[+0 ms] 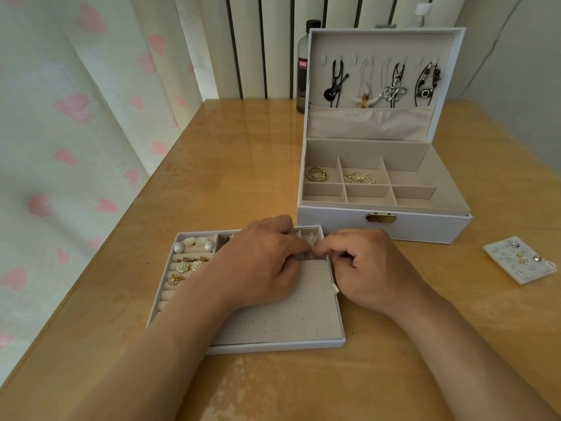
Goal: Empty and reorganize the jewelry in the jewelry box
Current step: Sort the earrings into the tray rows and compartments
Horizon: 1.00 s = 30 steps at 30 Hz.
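Note:
The white jewelry box (pixel 382 223) stands open at the back right, with several necklaces (pixel 391 86) hanging in its lid and gold rings (pixel 317 173) and a gold chain (pixel 359 177) in its rear compartments. Its removable tray (pixel 273 344) lies in front of me, with pearl and flower earrings (pixel 188 262) on the ring rolls at its left. My left hand (pixel 258 265) and my right hand (pixel 367 268) meet over the tray's upper right corner. Both pinch a small piece of jewelry (pixel 308 255) between their fingertips; what it is stays hidden.
A white card of stud earrings (pixel 520 259) lies on the wooden table (pixel 243 153) at the right. A dark bottle (pixel 303 65) stands behind the box's lid. A heart-patterned curtain (pixel 76 132) hangs along the table's left edge.

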Motion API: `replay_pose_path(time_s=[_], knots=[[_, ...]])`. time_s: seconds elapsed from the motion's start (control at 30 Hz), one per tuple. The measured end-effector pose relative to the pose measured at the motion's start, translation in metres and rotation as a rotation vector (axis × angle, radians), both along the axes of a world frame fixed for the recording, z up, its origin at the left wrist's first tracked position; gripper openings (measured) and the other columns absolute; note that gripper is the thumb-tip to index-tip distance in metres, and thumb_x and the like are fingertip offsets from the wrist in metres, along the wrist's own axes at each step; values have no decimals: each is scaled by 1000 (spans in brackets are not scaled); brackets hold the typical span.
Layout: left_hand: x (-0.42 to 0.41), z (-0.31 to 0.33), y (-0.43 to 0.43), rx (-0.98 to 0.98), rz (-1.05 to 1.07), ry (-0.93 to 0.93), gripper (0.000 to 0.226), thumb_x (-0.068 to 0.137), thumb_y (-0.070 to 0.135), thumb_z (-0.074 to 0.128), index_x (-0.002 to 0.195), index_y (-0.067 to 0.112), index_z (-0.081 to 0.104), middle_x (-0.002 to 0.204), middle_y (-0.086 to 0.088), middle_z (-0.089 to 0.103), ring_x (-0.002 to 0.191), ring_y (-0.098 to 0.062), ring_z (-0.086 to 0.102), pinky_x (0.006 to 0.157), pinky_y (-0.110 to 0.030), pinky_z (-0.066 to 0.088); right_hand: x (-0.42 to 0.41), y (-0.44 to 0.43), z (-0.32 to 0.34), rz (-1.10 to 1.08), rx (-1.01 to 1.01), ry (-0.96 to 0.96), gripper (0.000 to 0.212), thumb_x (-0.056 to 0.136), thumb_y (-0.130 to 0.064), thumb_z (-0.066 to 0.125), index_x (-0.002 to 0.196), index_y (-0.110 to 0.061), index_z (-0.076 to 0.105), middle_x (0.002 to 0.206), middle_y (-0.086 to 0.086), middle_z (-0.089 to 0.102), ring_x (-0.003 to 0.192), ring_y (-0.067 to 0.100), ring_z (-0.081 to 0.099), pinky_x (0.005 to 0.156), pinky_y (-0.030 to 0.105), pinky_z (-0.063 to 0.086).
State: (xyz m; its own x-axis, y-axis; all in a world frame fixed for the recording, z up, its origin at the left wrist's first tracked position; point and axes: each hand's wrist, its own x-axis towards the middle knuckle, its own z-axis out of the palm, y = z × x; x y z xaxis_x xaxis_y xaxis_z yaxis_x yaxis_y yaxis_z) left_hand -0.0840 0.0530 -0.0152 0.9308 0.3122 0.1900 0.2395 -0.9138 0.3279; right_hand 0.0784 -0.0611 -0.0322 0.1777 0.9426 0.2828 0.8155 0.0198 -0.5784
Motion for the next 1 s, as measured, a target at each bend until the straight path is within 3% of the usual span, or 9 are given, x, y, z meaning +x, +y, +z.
replay_pose_path(time_s=[0.23,0.3,0.4,0.5,0.6,0.67,0.77,1.0], knots=[[1,-2,0,60,15,7,48,83,26,34,107,12,73,79,-2,46,69,-21,47,63,-39,47,-2,0,0,-13,-41,-63,47,78,-13,41,106,-20,78,86,-3,74,74,15,63,62,31,53],[1,-1,0,63,24,-14,47,83,25,35,107,11,72,79,-3,48,68,-22,49,62,-39,47,-4,0,0,-17,-17,-68,46,78,-13,42,105,-18,78,85,-3,73,73,13,63,60,26,51],[-1,0,1,39,43,-65,43,83,21,39,106,10,74,77,-4,51,65,-22,50,57,-39,48,-3,-1,1,-74,22,-47,42,82,-10,45,110,-16,76,82,-12,70,66,-3,54,62,8,37],[-1,-1,1,10,-3,-48,44,83,20,40,109,15,75,77,-4,50,65,-20,49,57,-36,46,-3,0,3,-77,-76,-49,50,86,-3,50,129,-23,66,72,-30,44,63,-9,41,62,10,30],[-1,-2,1,8,-29,-17,44,85,22,39,107,20,77,76,-3,48,67,-18,47,59,-36,44,-6,1,4,-55,-148,-77,58,86,-3,51,136,-30,61,82,-19,63,72,0,43,66,20,36],[0,-2,1,7,-34,-22,42,85,21,41,106,20,78,76,-3,49,68,-17,47,59,-35,44,-5,0,5,-63,-149,-72,57,85,-3,51,135,-28,62,82,-16,63,74,3,44,65,20,35],[-1,-1,1,0,-22,-55,40,81,19,42,97,14,78,75,-4,51,65,-18,48,57,-35,45,-4,-1,4,-80,-124,-48,53,84,0,52,130,-23,65,65,-25,43,59,0,42,57,14,29],[0,-1,1,25,36,-47,44,80,22,39,103,10,75,76,-4,52,65,-19,50,57,-35,45,-3,-1,2,-114,-96,-46,46,83,4,54,120,-20,64,62,-10,53,57,8,50,53,22,34]])
